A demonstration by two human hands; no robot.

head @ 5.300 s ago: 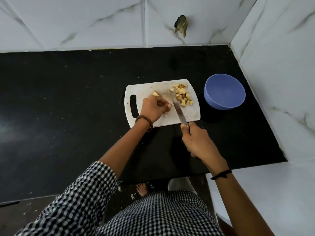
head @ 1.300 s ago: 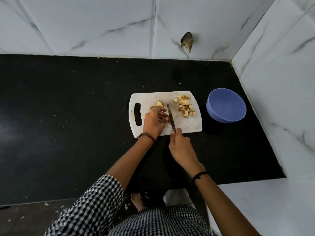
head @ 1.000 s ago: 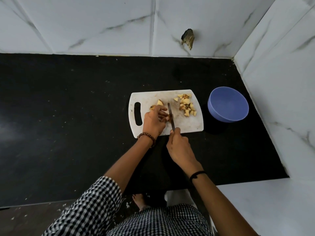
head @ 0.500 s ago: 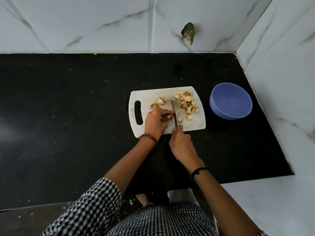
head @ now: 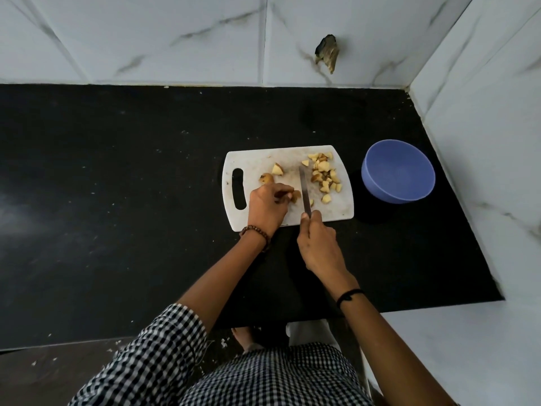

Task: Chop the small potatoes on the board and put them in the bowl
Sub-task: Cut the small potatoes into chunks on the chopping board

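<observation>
A white cutting board (head: pixel 257 159) lies on the black counter. My left hand (head: pixel 268 205) pinches a potato piece (head: pixel 295 196) on the board's near side. Just right of it stands the knife (head: pixel 304 190), blade pointing away, gripped by my right hand (head: pixel 317 241) at the board's front edge. A pile of chopped potato pieces (head: pixel 323 174) lies on the board's right half. Two larger pieces (head: pixel 272 173) sit near the board's middle, behind my left hand. The blue bowl (head: pixel 398 171) stands empty to the right of the board.
The black counter (head: pixel 117 200) runs far to the left. White marble walls close it at the back and right, and a dark chipped hole (head: pixel 328 52) shows in the back wall. A white ledge (head: pixel 468 347) lies at the near right.
The knife has cut more off the held potato; new small pieces lie right of the blade. My hands stay on the board's near side, and the view has shifted slightly.
</observation>
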